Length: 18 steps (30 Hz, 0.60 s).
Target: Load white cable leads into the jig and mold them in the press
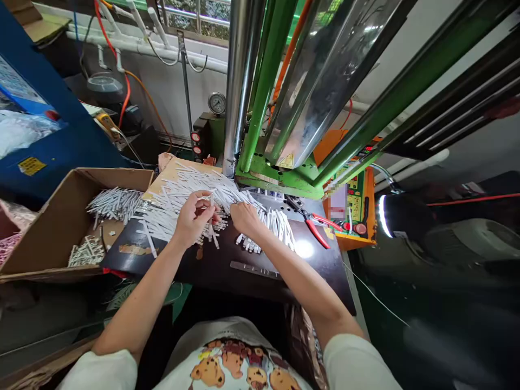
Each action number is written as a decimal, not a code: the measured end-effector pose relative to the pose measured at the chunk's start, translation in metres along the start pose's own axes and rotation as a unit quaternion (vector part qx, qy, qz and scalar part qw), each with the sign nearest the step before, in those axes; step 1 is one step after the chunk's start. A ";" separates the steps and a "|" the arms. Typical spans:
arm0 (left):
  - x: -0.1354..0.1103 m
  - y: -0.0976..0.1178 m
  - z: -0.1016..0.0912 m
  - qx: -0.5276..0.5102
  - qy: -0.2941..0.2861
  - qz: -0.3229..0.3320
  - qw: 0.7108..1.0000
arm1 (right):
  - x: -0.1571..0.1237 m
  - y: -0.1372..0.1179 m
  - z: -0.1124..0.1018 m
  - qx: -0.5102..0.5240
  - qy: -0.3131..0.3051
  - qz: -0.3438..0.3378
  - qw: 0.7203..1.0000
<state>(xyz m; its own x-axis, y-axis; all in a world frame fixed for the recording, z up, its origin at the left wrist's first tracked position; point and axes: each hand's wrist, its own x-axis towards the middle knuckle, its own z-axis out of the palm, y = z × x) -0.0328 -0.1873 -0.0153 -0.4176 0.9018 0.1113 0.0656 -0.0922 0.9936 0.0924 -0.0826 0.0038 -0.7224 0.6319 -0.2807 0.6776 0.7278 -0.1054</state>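
A tall green press point(280, 179) is standing at the back of a dark tabletop point(215, 268), which is stretching out in front of it. Well to the press's left, an open cardboard box point(52, 233) is holding more white pieces. Nearer, to the press's left, a loose heap of white cables point(162, 206) is spreading over the tabletop. An orange control box point(353, 206) is sitting just to the press's right. In front of the press, a bundle of cables with white plugs point(280, 225) is lying beneath the right forearm. The left hand point(192, 218), left of the press, is pinching one white cable point(212, 201) upright; the right hand point(245, 218), apart from it and closer to the press, is curling its fingers, and whether they are gripping anything I cannot tell. Red-handled pliers point(318, 234) are lying at the press's front right. A thin dark strip point(254, 269) is resting farther in front.
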 end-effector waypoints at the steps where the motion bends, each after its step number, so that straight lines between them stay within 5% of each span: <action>1: -0.001 0.001 0.002 -0.036 0.015 -0.026 0.999 | -0.004 0.003 0.000 0.002 0.000 0.001 1.000; 5: -0.001 0.001 0.008 -0.147 0.083 -0.137 0.976 | -0.025 0.023 0.002 0.019 0.018 0.013 1.000; 9: -0.003 -0.007 0.011 -0.147 0.081 -0.195 0.966 | -0.063 0.049 0.013 0.099 0.076 0.000 0.992; 14: -0.017 -0.013 0.016 -0.175 0.068 -0.254 0.949 | -0.136 0.076 0.054 0.328 0.209 0.022 0.921; 18: -0.032 -0.009 0.023 -0.243 -0.016 -0.308 0.920 | -0.179 0.073 0.085 0.378 0.271 0.035 0.885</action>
<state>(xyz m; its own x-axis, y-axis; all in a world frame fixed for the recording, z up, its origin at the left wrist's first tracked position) 0.0005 -0.2053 -0.0286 -0.2125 0.8573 -0.4690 -0.5898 0.2702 0.7610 0.2827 -0.1657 -0.0343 -0.4959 0.8525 0.1655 0.4745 0.4256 -0.7705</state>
